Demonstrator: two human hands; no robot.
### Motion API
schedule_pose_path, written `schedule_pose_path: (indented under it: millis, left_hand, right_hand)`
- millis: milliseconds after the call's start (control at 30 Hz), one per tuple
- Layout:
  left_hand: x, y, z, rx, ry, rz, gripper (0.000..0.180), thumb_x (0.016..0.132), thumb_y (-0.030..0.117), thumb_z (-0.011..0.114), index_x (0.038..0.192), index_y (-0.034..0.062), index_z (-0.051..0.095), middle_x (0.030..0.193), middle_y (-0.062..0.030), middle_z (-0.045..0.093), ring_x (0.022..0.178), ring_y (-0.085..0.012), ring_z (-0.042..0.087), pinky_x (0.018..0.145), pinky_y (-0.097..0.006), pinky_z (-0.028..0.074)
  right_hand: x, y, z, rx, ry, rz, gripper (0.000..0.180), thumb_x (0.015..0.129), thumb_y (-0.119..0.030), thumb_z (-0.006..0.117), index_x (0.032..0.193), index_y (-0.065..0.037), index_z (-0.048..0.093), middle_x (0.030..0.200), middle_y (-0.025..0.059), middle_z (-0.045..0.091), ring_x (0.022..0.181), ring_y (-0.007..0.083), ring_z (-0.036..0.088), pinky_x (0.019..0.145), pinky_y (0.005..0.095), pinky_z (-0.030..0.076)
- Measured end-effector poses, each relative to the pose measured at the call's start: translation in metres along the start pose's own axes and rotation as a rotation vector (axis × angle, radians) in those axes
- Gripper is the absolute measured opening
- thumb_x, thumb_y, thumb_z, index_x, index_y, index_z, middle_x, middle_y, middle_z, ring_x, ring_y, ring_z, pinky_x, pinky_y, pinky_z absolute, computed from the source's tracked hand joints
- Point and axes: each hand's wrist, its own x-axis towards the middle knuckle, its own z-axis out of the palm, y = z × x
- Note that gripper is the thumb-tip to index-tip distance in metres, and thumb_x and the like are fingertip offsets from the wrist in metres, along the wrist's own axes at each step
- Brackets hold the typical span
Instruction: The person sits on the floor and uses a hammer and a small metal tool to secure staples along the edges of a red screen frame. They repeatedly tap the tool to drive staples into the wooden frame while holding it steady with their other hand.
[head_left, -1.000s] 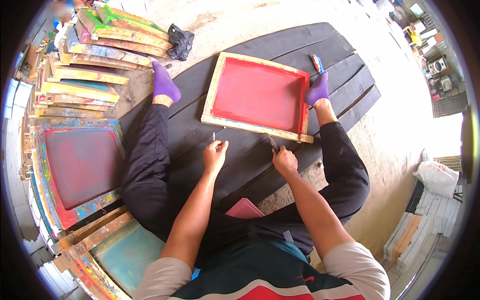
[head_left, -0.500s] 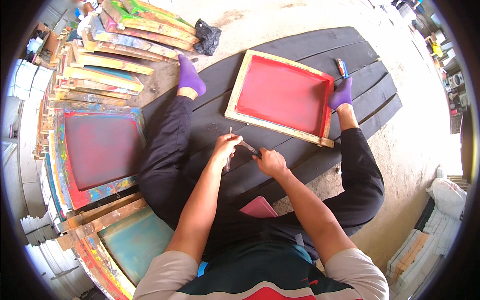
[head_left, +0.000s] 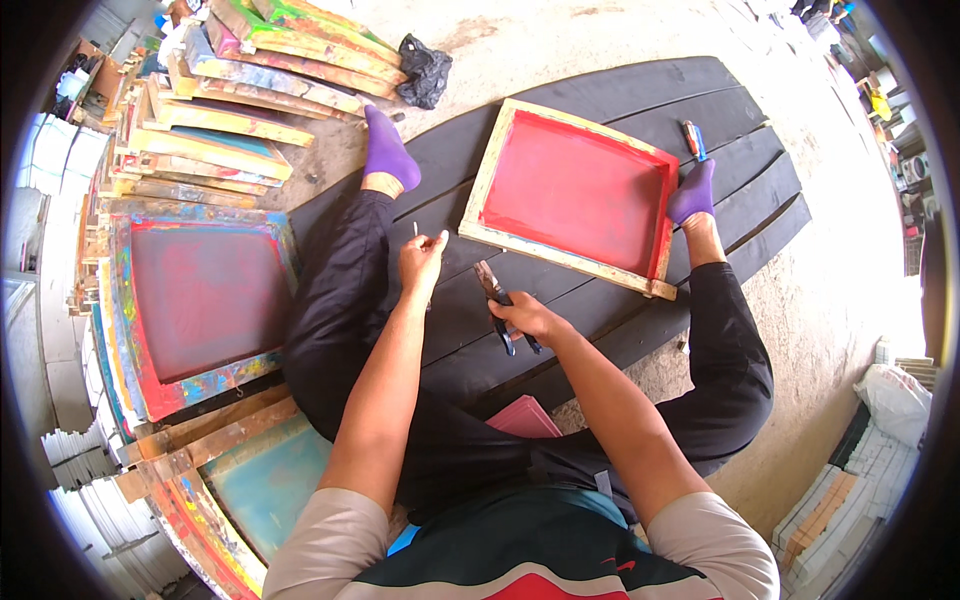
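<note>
In my right hand is a pair of pliers with dark, blue-edged handles; their metal head points up and away. My left hand is closed round a thin stick-like piece, whose pale tip shows above the fingers; its kind cannot be made out. A gap separates the plier jaws from my left hand. Beyond both hands lies a wooden screen-printing frame with a red mesh. It rests on a black slatted board, and neither hand touches it.
Used printing frames are stacked at the left, with a red-edged screen and a teal screen nearer me. By my right foot lies a blue-and-red tool. A pink pad sits near my lap; a black bag is farther off.
My hands have moved apart. The left went left and slightly away with the thin piece; the right turned the pliers, so their head now points away from me instead of toward my left hand.
</note>
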Motion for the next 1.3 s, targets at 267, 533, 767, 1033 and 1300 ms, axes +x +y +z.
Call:
schedule_pose_path:
  millis: [267,533,767,1033,1300]
  left_hand:
    - [-0.051,0.014,0.043,-0.119,-0.388,-0.016,0.023,0.093,0.021,0.074,0.099,-0.0006,0.077,0.082,-0.0024,0.072,0.070,-0.0083,0.062,0.063,-0.025,0.046]
    - [-0.063,0.005,0.061,0.126,-0.134,0.158,0.032,0.094,0.028,0.072,0.091,-0.0035,0.073,0.078,-0.0184,0.073,0.071,-0.0320,0.072,0.068,-0.041,0.053]
    - [-0.084,0.004,0.051,0.473,-0.027,0.226,0.017,0.092,0.029,0.074,0.100,0.0137,0.076,0.099,-0.0118,0.068,0.095,-0.0350,0.069,0.079,-0.048,0.055]
    - [-0.096,-0.007,0.056,0.527,0.118,0.190,0.016,0.092,0.024,0.073,0.107,0.0175,0.074,0.106,-0.0091,0.066,0.098,-0.0356,0.069,0.082,-0.048,0.056]
    - [-0.075,-0.021,0.046,0.573,0.130,0.404,0.020,0.092,0.029,0.074,0.109,0.0173,0.074,0.104,-0.0095,0.065,0.097,-0.0351,0.067,0.079,-0.047,0.056]
  right_hand:
    - [-0.020,0.015,-0.016,0.015,0.017,0.032,0.044,0.100,-0.048,0.064,0.103,-0.004,0.068,0.092,0.0032,0.066,0.081,0.0150,0.059,0.068,0.0356,0.053]
    - [-0.039,0.040,-0.028,-0.078,0.049,0.051,0.044,0.099,-0.047,0.065,0.111,-0.004,0.067,0.090,0.0030,0.067,0.080,0.0153,0.060,0.066,0.0353,0.053]
    - [-0.059,0.075,-0.052,0.052,0.153,0.082,0.044,0.100,-0.044,0.066,0.107,-0.001,0.064,0.089,0.0040,0.068,0.071,0.0137,0.058,0.059,0.0327,0.050]
    - [-0.073,0.079,-0.065,0.186,0.251,0.042,0.043,0.100,-0.043,0.065,0.101,0.000,0.065,0.085,0.0051,0.067,0.070,0.0139,0.059,0.056,0.0327,0.048]
    - [-0.073,0.080,-0.066,0.223,0.267,0.059,0.042,0.100,-0.042,0.066,0.104,0.000,0.064,0.087,0.0050,0.067,0.070,0.0132,0.058,0.054,0.0318,0.046]
